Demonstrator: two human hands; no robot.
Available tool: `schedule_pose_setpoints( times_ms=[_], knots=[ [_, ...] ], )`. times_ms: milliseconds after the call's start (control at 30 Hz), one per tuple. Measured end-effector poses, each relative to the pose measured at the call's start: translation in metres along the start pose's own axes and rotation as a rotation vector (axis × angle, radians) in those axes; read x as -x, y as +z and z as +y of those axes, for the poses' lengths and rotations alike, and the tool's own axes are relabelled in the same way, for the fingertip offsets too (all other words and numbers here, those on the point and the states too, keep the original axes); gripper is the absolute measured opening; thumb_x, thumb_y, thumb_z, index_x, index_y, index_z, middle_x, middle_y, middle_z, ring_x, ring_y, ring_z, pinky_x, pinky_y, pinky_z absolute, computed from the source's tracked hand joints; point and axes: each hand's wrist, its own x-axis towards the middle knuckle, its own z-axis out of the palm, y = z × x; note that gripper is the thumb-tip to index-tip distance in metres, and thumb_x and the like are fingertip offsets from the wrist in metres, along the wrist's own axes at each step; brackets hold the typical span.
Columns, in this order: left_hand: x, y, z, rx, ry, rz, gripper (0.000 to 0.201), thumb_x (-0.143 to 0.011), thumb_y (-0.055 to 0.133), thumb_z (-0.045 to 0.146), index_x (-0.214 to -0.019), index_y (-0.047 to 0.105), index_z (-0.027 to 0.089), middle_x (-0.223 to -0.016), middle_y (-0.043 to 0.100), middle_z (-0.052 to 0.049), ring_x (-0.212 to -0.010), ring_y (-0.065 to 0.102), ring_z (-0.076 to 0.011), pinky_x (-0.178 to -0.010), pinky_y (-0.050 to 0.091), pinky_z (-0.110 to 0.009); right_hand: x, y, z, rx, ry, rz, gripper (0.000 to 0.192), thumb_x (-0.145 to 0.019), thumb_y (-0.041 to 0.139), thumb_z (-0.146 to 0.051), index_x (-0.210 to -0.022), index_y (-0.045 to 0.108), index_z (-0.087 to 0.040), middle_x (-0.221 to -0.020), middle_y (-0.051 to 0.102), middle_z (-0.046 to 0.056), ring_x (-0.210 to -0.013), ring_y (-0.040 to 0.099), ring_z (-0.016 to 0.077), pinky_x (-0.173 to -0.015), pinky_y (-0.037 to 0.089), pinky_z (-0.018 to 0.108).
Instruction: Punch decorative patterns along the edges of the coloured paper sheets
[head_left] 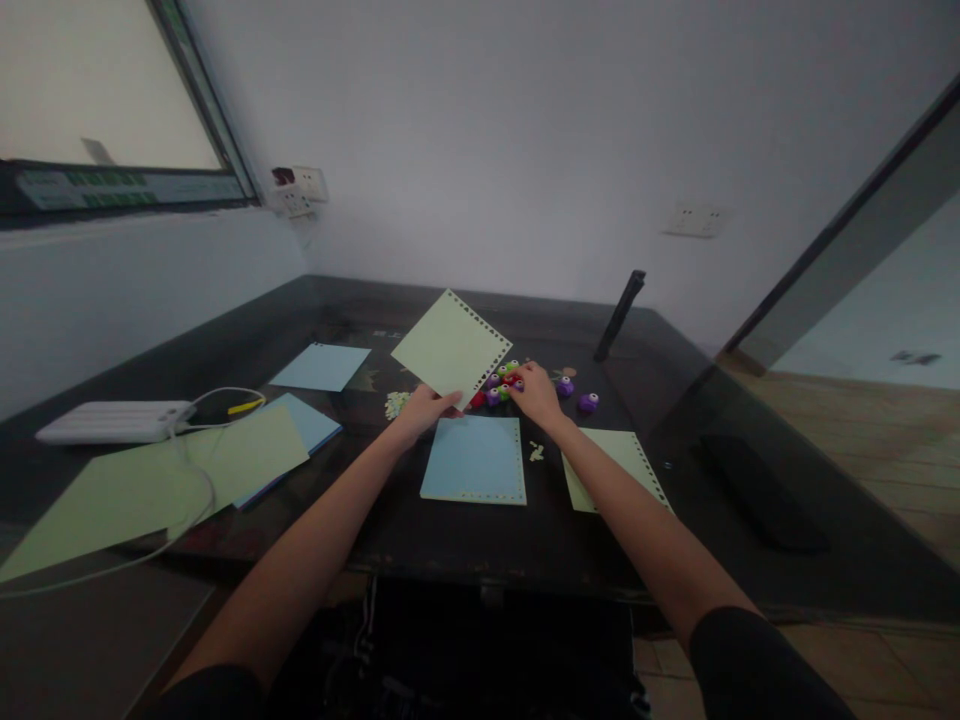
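**Green punched sheet held up over a dark table**

No bin, box or tray is showing here; everything is lying straight on the dark table [450, 540].

The left hand [424, 408] is pinching the lower corner of a pale green sheet [452, 346] and holding it tilted up off the table, fingers closed on the paper. The sheet is square-cut, and a row of small punched holes is running along its upper right and right edges. The right hand [536, 392] is resting just beside it on a cluster of small punches [504, 384] in purple, red and green, fingers curled over them; whether it is actually gripping one cannot be told.

Two more purple punches [576, 394] are sitting just right of that hand. A blue sheet [475, 460] with a perforated lower edge is lying between the forearms, and another green sheet [626, 462] is lying partly under the right forearm. Small paper scraps [535, 451] are lying between them.
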Motion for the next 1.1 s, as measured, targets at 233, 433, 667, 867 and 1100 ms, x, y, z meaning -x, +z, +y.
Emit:
schedule_pose_setpoints(
  times_ms=[233, 433, 667, 867, 1100],
  knots=[
    [0.000, 0.000, 0.001, 0.000, 0.020, -0.006, 0.027, -0.070, 0.068, 0.027, -0.088, 0.066, 0.007, -0.078, 0.071, -0.010, -0.056, 0.062, -0.0139, -0.062, 0.052, -0.028, -0.012, -0.001, 0.004, 0.040, 0.090, -0.022, 0.019, -0.081, 0.057, -0.028, -0.095, 0.066, -0.018, -0.094, 0.057, 0.008, -0.091, 0.053, 0.0194, -0.084, 0.041, 0.031],
    [0.006, 0.004, 0.009, -0.004, -0.026, 0.016, 0.020, -0.072, 0.066, 0.022, -0.086, 0.066, 0.008, -0.077, 0.071, -0.010, -0.055, 0.061, -0.0137, -0.063, 0.052, -0.029, -0.022, 0.005, 0.001, 0.126, 0.167, -0.071, 0.021, -0.081, 0.059, -0.037, -0.086, 0.069, -0.018, -0.097, 0.060, 0.012, -0.095, 0.055, 0.0228, -0.079, 0.043, 0.032],
    [0.007, 0.006, 0.009, 0.006, -0.027, 0.010, 0.021, -0.072, 0.066, 0.021, -0.088, 0.065, 0.007, -0.075, 0.071, -0.010, -0.054, 0.061, -0.0132, -0.061, 0.052, -0.028, -0.028, 0.005, -0.003, 0.182, 0.173, -0.076, 0.020, -0.077, 0.065, -0.038, -0.079, 0.070, -0.019, -0.092, 0.063, 0.012, -0.088, 0.058, 0.0213, -0.072, 0.044, 0.030],
    [0.007, 0.005, 0.008, -0.024, -0.022, 0.003, 0.020, -0.073, 0.066, 0.023, -0.084, 0.066, 0.006, -0.071, 0.070, -0.009, -0.055, 0.061, -0.0135, -0.062, 0.052, -0.028, -0.025, -0.001, -0.005, 0.092, 0.158, 0.016, 0.021, -0.079, 0.061, -0.038, -0.074, 0.068, -0.019, -0.090, 0.062, 0.009, -0.085, 0.058, 0.0197, -0.072, 0.045, 0.029],
    [0.010, 0.013, 0.009, 0.029, 0.009, -0.034, 0.026, -0.071, 0.068, 0.026, -0.089, 0.065, 0.008, -0.076, 0.071, -0.010, -0.058, 0.062, -0.0142, -0.062, 0.052, -0.028, -0.002, -0.040, -0.006, -0.607, 0.182, 0.140, 0.019, -0.084, 0.052, -0.038, -0.087, 0.056, -0.019, -0.085, 0.066, 0.006, -0.076, 0.064, 0.0176, -0.073, 0.051, 0.033]
  ],
)
